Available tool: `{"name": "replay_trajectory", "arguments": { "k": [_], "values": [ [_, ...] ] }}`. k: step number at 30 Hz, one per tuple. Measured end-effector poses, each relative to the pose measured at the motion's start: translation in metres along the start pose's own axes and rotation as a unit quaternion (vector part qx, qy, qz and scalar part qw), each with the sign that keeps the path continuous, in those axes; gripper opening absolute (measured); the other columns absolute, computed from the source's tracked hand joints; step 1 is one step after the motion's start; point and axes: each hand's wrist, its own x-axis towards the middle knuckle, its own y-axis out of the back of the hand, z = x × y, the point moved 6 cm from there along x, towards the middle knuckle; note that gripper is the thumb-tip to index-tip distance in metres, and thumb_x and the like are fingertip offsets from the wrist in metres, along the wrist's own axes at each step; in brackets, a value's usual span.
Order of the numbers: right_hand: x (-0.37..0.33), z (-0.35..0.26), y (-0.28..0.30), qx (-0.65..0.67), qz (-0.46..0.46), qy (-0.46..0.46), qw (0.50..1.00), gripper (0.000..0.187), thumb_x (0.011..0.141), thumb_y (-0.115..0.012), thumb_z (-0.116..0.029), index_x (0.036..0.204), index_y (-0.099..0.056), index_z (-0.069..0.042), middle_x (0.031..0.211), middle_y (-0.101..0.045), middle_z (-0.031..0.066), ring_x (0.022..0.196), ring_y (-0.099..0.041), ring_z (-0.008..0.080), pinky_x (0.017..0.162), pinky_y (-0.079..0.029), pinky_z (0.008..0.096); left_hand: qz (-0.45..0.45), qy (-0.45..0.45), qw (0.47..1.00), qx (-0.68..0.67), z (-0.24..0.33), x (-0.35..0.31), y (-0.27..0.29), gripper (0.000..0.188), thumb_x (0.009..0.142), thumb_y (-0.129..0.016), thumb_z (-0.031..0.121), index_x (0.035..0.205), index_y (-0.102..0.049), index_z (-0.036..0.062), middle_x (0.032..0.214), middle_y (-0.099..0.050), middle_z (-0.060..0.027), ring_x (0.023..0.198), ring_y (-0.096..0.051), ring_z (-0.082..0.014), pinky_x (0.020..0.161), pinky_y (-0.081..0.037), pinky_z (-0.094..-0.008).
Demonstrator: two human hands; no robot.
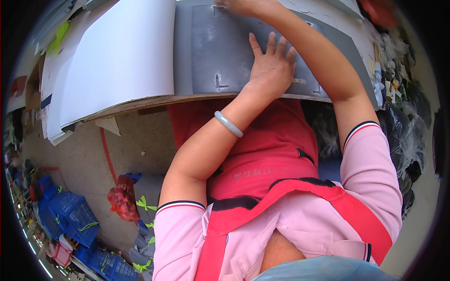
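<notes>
Left grip (273,70) splayed flat; right grip (238,5) farther, perhaps curled.

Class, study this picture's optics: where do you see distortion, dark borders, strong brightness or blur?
Head view: the worktable edge bows, and the corners go black; the white sheet is bright, nearly featureless; the right hand, cut by the top border, looks slightly blurred, the left hand crisper.

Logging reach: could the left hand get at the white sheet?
Probably yes: the left hand rests on the dark grey panel, and nothing visible blocks its way to the white sheet.
</notes>
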Motion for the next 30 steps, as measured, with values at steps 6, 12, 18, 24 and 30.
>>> {"name": "replay_trajectory", "arguments": {
  "k": [6,12,18,24,30],
  "values": [
    [-0.013,0.013,-0.01,0.346,-0.008,-0.219,0.912,0.015,0.09,-0.061,-0.002,0.102,-0.067,0.004,0.074,-0.07,0.0132,0.06,-0.069,0.0166,0.049,-0.057,0.0328,-0.011,-0.002,1.0,0.006,0.0,0.001,-0.002,0.046,0.099,-0.058,0.029,0.14,-0.057,0.0079,0.144,-0.048,-0.0187,0.145,-0.036,-0.0404,0.109,-0.016,-0.0841],
    [-0.007,0.012,-0.021,0.311,-0.033,-0.238,0.919,0.008,0.09,-0.062,-0.004,0.092,-0.063,0.004,0.068,-0.068,0.0121,0.054,-0.066,0.0193,0.047,-0.057,0.0325,0.003,-0.01,1.0,0.017,0.0,0.0,-0.001,0.045,0.099,-0.059,0.03,0.136,-0.06,0.0046,0.142,-0.049,-0.0213,0.142,-0.038,-0.0403,0.108,-0.019,-0.0846],
    [-0.06,-0.01,-0.013,0.42,-0.039,-0.236,0.875,0.012,0.087,-0.065,-0.008,0.093,-0.065,0.002,0.073,-0.07,0.0137,0.057,-0.067,0.0196,0.052,-0.056,0.0325,-0.009,-0.002,1.0,-0.013,-0.001,0.002,-0.003,0.042,0.098,-0.058,0.029,0.133,-0.063,0.0063,0.14,-0.053,-0.0213,0.139,-0.043,-0.0421,0.109,-0.02,-0.0831],
    [-0.131,-0.086,-0.005,0.341,-0.264,-0.2,0.88,0.02,0.088,-0.066,-0.023,0.098,-0.068,-0.005,0.089,-0.072,0.0177,0.08,-0.071,0.028,0.071,-0.057,0.044,0.043,-0.015,0.998,0.04,-0.006,-0.007,-0.012,0.047,0.098,-0.051,0.036,0.137,-0.061,0.0138,0.152,-0.05,-0.0195,0.144,-0.042,-0.0413,0.113,-0.016,-0.0788],
    [-0.134,-0.112,0.026,0.253,-0.25,-0.137,0.924,0.022,0.092,-0.066,-0.026,0.102,-0.069,-0.008,0.09,-0.069,0.0123,0.086,-0.066,0.0257,0.075,-0.051,0.0415,0.021,-0.033,0.998,0.055,-0.007,-0.008,-0.007,0.052,0.097,-0.046,0.041,0.14,-0.059,0.0135,0.154,-0.048,-0.0205,0.148,-0.038,-0.0421,0.115,-0.012,-0.0792]
  ]
}}
